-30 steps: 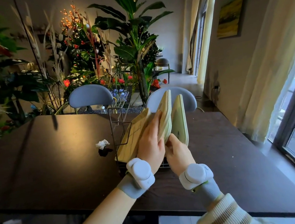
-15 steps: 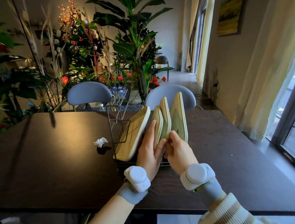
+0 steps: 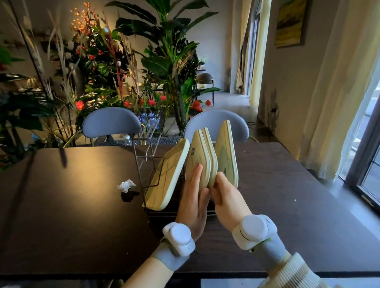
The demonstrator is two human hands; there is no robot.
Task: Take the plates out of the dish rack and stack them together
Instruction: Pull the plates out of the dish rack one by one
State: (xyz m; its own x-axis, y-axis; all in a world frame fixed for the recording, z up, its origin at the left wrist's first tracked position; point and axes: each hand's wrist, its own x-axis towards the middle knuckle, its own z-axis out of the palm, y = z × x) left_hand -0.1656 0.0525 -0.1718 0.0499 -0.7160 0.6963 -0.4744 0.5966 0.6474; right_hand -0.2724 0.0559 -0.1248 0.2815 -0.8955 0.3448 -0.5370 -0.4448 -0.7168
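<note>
Plates (image 3: 201, 159) have come lower into the dish rack (image 3: 147, 149) than a second ago. Left hand (image 3: 193, 205) lies flat against them; right hand (image 3: 227, 199) pinches their near edge. Lifting out is not yet done.

A single head-worn wide-angle view looks forward and down, close over the dark table (image 3: 60, 207), toward the plants (image 3: 163, 51).
</note>
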